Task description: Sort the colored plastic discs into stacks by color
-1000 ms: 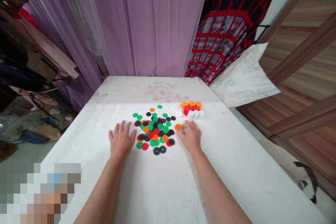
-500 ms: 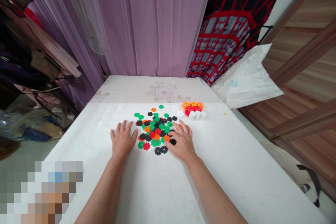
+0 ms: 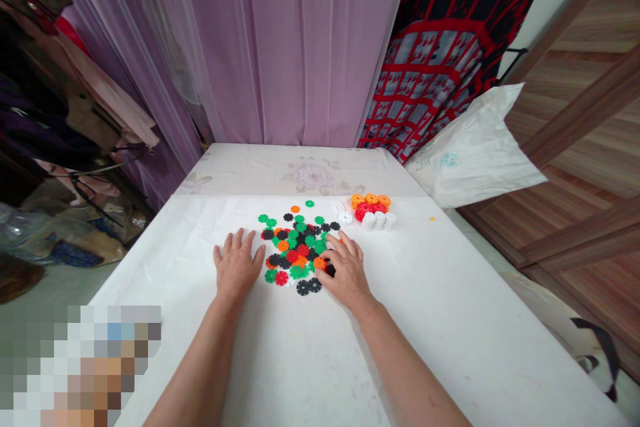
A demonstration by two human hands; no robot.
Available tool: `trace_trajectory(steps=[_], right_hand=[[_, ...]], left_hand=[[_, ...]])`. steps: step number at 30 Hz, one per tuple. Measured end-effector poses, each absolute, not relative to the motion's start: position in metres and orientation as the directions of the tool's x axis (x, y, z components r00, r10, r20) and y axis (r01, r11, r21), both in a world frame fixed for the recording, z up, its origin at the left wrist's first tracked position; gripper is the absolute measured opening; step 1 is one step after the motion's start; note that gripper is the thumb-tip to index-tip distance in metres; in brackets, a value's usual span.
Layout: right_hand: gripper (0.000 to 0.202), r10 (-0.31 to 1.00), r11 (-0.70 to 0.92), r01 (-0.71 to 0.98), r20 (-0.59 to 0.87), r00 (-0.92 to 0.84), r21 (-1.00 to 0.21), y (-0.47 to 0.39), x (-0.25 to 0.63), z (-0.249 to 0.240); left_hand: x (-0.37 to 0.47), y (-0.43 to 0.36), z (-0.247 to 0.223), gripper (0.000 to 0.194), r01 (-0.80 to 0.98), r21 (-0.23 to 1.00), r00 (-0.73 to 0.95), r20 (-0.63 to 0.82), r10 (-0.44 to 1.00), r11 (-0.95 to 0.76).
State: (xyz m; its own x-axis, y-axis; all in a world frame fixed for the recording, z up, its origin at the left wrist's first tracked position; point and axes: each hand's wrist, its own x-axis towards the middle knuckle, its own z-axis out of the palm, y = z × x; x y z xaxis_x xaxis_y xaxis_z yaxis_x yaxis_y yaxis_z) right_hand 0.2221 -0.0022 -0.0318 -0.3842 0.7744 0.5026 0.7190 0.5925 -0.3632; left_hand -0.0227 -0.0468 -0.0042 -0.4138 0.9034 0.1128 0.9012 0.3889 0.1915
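Note:
A loose pile of notched plastic discs (image 3: 299,250) in green, black, red and orange lies on the white-covered table (image 3: 300,360). Just left of the pile, my left hand (image 3: 237,265) rests palm down on the cloth with fingers spread, holding nothing. My right hand (image 3: 347,271) is at the pile's right edge, its fingers apart and curved over some orange and black discs. What lies beneath that palm is hidden. Behind it stand neat stacks of orange discs (image 3: 371,201), red discs (image 3: 367,212) and white discs (image 3: 379,221).
A few white pieces (image 3: 345,218) lie left of the stacks. One small orange bit (image 3: 433,219) is near the table's right side. A white bag (image 3: 475,153) leans by the far right corner. A purple curtain (image 3: 300,47) hangs behind, and clothes (image 3: 85,80) hang at left.
The view has shifted slightly, moving everything a little to the right. My right hand's fingers have drawn in slightly over the discs; my left hand stays in place.

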Motion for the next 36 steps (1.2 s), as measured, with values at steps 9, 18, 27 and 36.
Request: trace_trajectory(steps=[9,18,27,36], right_hand=[[0.016,0.771,0.367,0.759,0.632,0.075,-0.537,0.044,0.268,-0.055],[0.012,0.784,0.367,0.781,0.62,0.033,-0.506,0.047,0.261,-0.057],[0.012,0.833,0.33,0.807,0.553,-0.005,-0.49,0.044,0.258,-0.053],[0.014,0.843,0.339,0.785,0.538,-0.009,-0.519,0.043,0.257,-0.05]], left_hand=[[-0.024,-0.047,-0.006,0.054,0.902,0.189,-0.413,0.111,0.904,0.389],[-0.024,-0.047,-0.006,0.054,0.897,0.201,-0.42,0.106,0.902,0.394],[-0.023,-0.047,-0.004,0.054,0.895,0.212,-0.421,0.108,0.9,0.393],[-0.024,-0.047,-0.006,0.054,0.898,0.206,-0.416,0.118,0.902,0.388]])
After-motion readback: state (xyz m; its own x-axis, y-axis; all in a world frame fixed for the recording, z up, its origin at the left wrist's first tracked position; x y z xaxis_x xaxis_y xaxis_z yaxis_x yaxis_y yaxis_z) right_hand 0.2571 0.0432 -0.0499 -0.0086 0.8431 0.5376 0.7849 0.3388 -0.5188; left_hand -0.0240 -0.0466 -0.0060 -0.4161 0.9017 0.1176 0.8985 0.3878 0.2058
